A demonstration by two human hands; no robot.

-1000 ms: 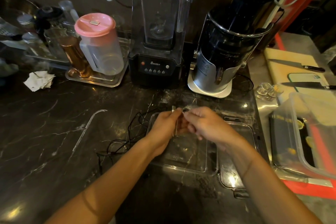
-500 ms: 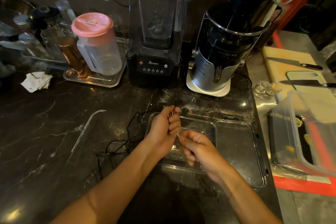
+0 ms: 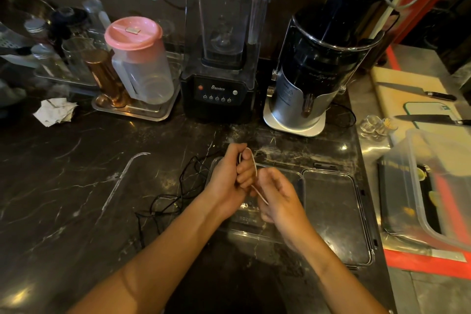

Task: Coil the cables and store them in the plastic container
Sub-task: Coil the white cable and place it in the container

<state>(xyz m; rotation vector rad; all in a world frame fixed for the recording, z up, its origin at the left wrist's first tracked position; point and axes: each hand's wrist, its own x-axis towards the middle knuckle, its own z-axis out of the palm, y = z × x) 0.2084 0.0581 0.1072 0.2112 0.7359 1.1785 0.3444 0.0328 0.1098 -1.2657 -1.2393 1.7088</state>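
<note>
Both hands work over the clear plastic container (image 3: pixel 257 224) near the bench's front edge. The left hand (image 3: pixel 230 183) grips a looped white cable (image 3: pixel 253 163); its free end slants down-right into the pinching right hand (image 3: pixel 279 195) — nearer that tail. A black cable (image 3: pixel 178 194) sprawls just left.

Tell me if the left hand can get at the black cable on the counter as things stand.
Probably not yet: the left hand is busy gripping the white cable it is coiling. The black cable lies right beside its wrist, with nothing between them, so once freed it looks easily reachable.
</note>
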